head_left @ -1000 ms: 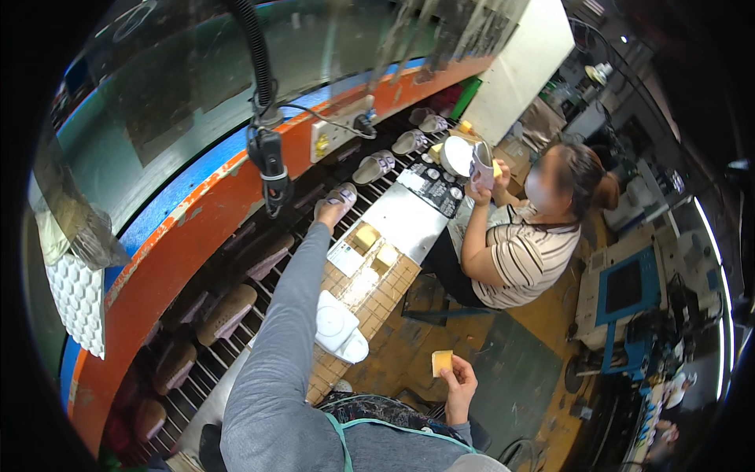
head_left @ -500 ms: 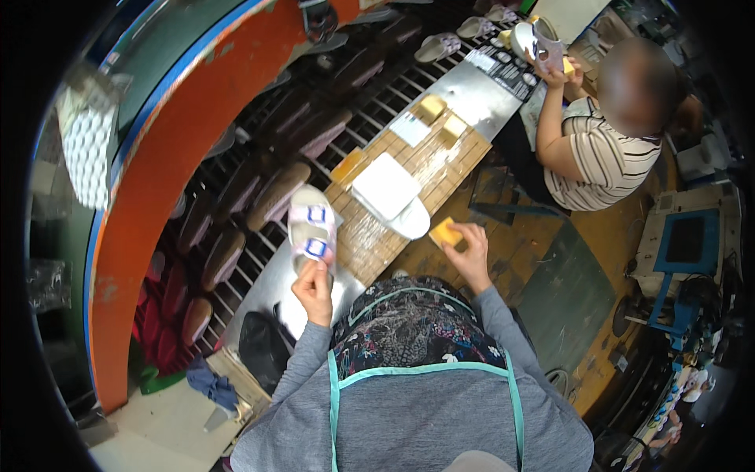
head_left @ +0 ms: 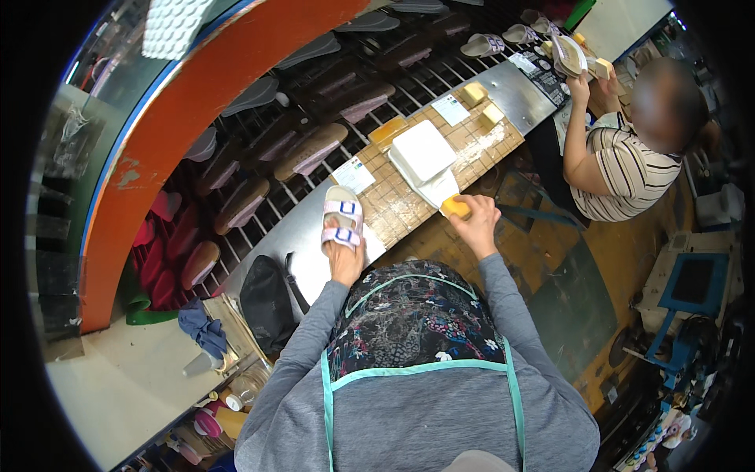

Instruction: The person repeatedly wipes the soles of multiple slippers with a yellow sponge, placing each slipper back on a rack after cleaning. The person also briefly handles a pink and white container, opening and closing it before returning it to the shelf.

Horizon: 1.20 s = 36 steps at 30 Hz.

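A two-strap sandal [head_left: 343,206], pale lilac with blue-edged buckles, is in my left hand [head_left: 346,258]. The fingers reach in at its heel end, beneath the straps, and are partly hidden. My right hand [head_left: 478,226] pinches a yellow sponge [head_left: 454,207] between thumb and fingers. That sponge is at the near edge of a white flat tray [head_left: 443,187], touching it or just above it; I cannot tell which. On the tray sits a white box-shaped container [head_left: 422,151].
A wooden-topped bench [head_left: 385,212] carries yellow blocks [head_left: 474,94] and paper cards [head_left: 353,175]. Beyond runs a roller conveyor with several sandals and soles [head_left: 313,151], under an orange arch [head_left: 157,134]. At right, a co-worker [head_left: 621,169] holds a sandal and a sponge. A black bag [head_left: 266,303] lies left.
My left hand has gone from pinching the sandal's near strap to reaching inside it. My right hand has brought the sponge to the white tray's edge. The whole view has shifted.
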Available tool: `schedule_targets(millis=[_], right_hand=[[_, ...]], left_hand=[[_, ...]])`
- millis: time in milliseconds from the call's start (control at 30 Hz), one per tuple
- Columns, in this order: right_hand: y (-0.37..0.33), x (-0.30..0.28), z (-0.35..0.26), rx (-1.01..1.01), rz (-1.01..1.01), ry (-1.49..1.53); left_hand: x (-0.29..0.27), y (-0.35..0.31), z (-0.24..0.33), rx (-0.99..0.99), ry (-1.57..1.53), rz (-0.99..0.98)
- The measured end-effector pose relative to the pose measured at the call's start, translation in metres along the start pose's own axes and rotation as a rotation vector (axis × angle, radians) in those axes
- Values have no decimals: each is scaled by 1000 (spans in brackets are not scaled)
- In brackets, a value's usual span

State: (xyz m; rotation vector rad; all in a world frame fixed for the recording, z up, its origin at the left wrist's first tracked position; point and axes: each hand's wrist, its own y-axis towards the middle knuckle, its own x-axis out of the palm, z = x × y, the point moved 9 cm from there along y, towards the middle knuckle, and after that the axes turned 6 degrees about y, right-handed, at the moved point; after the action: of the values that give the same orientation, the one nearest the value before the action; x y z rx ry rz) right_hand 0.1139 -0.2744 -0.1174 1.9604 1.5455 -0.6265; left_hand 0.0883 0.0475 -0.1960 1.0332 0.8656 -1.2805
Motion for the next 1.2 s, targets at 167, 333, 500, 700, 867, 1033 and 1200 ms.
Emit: schedule_targets(millis=[167,333,500,700,867,1033,1200], right_hand=[[20,-45,-100,-144,45,670],[-2,-89,-238,-730,199,296],[-31,-68,-268,-777,3,244],[-30,-59,-262,-731,58,524],[-27,-49,-275,-790,13,525],[-21,-49,-274,-755,6,526],[-17,-51,-272,-781,-24,448]], left_hand=[[-41,53,44,-384,-1854,-421],[-137,42,129,-159,-2265,-525],[-149,9,117,-192,-2244,-460],[-156,-16,92,-206,-2166,-359],[-164,-19,84,-210,-2102,-299],[-161,-19,85,-247,-2089,-323],[-162,-11,91,-245,-1962,-347]])
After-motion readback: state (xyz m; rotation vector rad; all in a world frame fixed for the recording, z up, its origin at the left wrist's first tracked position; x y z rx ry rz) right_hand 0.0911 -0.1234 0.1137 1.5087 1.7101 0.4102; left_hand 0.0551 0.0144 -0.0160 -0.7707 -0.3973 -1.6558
